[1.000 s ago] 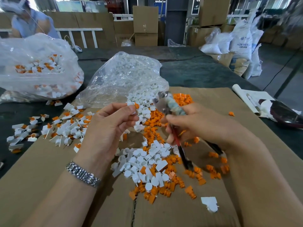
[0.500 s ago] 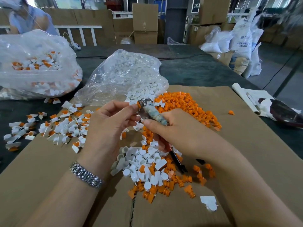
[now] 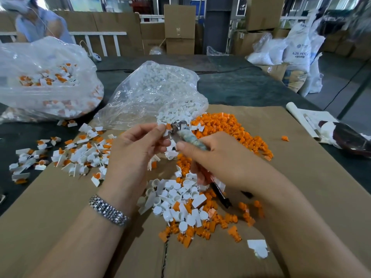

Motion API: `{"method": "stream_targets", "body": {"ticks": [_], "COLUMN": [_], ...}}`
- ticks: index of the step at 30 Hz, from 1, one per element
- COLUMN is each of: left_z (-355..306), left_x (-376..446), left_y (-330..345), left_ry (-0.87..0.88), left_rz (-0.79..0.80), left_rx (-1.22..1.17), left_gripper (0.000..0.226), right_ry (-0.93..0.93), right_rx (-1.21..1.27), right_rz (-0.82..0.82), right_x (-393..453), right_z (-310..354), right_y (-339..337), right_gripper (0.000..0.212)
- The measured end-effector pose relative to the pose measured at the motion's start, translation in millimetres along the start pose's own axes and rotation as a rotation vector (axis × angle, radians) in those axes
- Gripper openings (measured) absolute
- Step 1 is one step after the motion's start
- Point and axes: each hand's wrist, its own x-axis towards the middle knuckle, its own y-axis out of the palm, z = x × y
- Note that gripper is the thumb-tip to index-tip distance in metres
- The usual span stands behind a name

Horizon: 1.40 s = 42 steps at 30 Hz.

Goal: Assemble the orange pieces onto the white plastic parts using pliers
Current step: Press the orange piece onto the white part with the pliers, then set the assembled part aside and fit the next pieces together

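Clear plastic, the bag (image 3: pixel 46 81) at far left bulges with finished white-and-orange pieces, and below it more finished ones (image 3: pixel 66 155) lie scattered where the cardboard sheet (image 3: pixel 50 207) meets the dark bench (image 3: pixel 241 85). Next along, the left hand (image 3: pixel 132 155), a metal watch band at its wrist, pinches a small white plastic part (image 3: pixel 166 133) between thumb and fingertips, raised above the heaps. Meeting it from the right are the pliers (image 3: pixel 181 131): their metal nose touches or closes on that part, though whether an orange piece sits between I cannot tell. The right hand (image 3: pixel 218 159) is clenched round the handles, whose dark ends poke out below the palm. Under both hands lies a mixed heap of loose white parts (image 3: pixel 176 205); behind and to the right spreads the pile of orange pieces (image 3: pixel 236 127). These bits look featherlight, stiff and rather slick, likely to spring away; best held by the flat tab, leaving the round socket free.
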Motion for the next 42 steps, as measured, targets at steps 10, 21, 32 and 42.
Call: {"method": "stream_targets", "body": {"ticks": [10, 21, 32, 42], "left_z": [-6.5, 24.4, 16.2, 8.1], "left_x": [19.3, 12.0, 3.5, 2.2], "left_y": [-32.5, -7.0, -4.0, -2.2], "left_ry": [0.373, 0.568, 0.43, 0.173], "left_rz": [-0.336, 0.241, 0.057, 0.114], "left_rx": [1.101, 1.462, 1.046, 0.715], "left_gripper": [0.025, 0.015, 0.015, 0.018], "right_ry": [0.075, 0.201, -0.001, -0.075], "right_rx": [-0.283, -0.714, -0.615, -0.6], "right_rz": [-0.386, -0.321, -0.27, -0.181], "right_x": [18.7, 38.0, 33.8, 30.9], "right_z": [-35.1, -55.9, -39.9, -36.6], "right_y": [-20.6, -2.9, 4.7, 19.2], "right_gripper": [0.048, 0.056, 0.036, 0.013]}}
